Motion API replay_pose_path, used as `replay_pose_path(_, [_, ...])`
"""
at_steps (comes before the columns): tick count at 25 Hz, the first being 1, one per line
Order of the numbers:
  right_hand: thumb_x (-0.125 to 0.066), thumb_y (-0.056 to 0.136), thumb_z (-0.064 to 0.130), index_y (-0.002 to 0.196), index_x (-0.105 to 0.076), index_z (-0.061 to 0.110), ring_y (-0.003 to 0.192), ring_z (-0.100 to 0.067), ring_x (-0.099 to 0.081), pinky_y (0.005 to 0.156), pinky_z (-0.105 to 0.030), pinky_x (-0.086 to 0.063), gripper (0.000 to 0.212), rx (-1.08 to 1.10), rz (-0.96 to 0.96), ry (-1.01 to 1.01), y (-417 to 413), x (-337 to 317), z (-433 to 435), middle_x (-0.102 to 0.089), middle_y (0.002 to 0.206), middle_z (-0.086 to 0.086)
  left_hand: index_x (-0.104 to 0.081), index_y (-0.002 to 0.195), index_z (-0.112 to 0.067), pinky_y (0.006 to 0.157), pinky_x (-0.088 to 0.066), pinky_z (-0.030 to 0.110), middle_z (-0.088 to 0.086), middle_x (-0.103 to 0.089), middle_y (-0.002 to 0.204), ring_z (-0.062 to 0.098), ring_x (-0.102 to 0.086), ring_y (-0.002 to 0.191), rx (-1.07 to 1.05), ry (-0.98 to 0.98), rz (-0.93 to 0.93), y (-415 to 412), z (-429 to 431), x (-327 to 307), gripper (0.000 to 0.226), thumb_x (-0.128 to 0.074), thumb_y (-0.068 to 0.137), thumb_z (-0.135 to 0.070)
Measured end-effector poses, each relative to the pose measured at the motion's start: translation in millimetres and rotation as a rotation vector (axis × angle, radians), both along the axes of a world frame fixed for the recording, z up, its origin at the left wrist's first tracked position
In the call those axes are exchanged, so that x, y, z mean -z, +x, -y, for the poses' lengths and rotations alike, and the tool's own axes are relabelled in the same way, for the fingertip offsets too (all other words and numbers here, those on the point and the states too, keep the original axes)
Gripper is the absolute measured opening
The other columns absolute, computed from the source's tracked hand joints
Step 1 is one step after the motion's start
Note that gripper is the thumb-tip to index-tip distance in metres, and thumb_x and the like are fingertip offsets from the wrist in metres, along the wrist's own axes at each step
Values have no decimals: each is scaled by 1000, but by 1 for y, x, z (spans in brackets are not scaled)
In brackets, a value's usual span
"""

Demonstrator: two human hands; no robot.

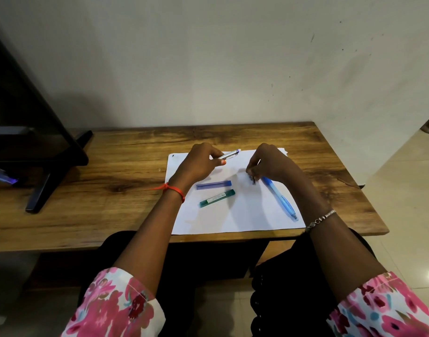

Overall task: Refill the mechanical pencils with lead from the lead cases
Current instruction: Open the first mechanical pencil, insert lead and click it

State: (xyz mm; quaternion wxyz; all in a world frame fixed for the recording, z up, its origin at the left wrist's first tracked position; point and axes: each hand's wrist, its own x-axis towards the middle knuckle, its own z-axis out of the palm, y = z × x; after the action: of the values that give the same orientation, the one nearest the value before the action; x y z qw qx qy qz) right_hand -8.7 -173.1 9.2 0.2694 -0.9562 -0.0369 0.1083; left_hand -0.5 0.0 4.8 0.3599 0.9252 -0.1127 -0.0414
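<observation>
My left hand [200, 164] grips a silver-and-purple mechanical pencil [229, 155] above the white paper sheet [245, 215], its end pointing right. My right hand [269, 164] pinches a small dark piece [253, 180] just above the paper; what it is I cannot tell. A light blue mechanical pencil [280, 198] lies diagonally on the sheet under my right wrist. A purple lead case [213, 185] and a green lead case [217, 198] lie side by side on the paper between my hands.
The paper rests on a wooden table [111, 190] against a pale wall. A dark monitor with its stand [45, 181] occupies the table's left end. The table's right edge drops to a tiled floor [408, 190].
</observation>
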Motion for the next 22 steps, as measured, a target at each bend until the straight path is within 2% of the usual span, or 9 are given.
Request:
replay_pose_path(2, [-65, 79, -6, 98, -71, -5, 58, -10, -55, 53, -11, -38, 20, 7, -6, 8, -1, -1, 2, -71, 97, -19, -66, 113, -5, 81, -41, 30, 15, -58, 110, 27, -54, 98, 25, 91, 19, 2, 1, 4, 27, -60, 87, -13])
replay_pose_path(6, [-68, 78, -7, 99, -70, -7, 59, -13, -57, 55, -11, -42, 21, 56, 9, 51, 0, -2, 5, -70, 97, -20, -59, 122, -5, 87, -41, 34, 16, -56, 117, 30, -52, 110, 36, 224, 23, 4, 4, 14, 33, -57, 90, -13])
replay_pose_path(10, [-67, 75, -10, 92, -71, -9, 35, 0, -56, 50, -12, -45, 17, 130, 23, 139, 3, -1, 10, -70, 86, -21, -57, 126, -14, 89, -36, 40, 11, -55, 119, 30, -43, 117, 72, 379, 69, 4, 7, 21, 35, -55, 91, -18])
replay_pose_path(14, [-68, 76, -9, 91, -71, -8, 33, 4, -53, 55, -17, -46, 16, 156, 19, 155, 3, -2, 12, -69, 84, -17, -57, 127, -16, 95, -30, 40, 10, -54, 119, 29, -39, 121, 75, 358, 26, 2, 6, 23, 37, -57, 90, -18])
replay_pose_path(18, [-67, 77, -6, 92, -71, -7, 44, -5, -58, 49, -13, -44, 15, 155, 45, 151, 1, -5, 15, -71, 87, -20, -59, 123, -15, 91, -29, 38, 8, -55, 120, 26, -43, 119, 60, 289, 12, 3, 4, 20, 37, -61, 87, -21])
replay_pose_path(22, [-67, 79, -4, 95, -71, -6, 53, -9, -57, 45, -10, -41, 16, 153, 60, 156, -1, -8, 15, -70, 86, -16, -65, 113, -11, 87, -40, 37, 9, -61, 111, 25, -53, 105, 13, 132, 38, 5, -6, 10, 31, -68, 82, -15])
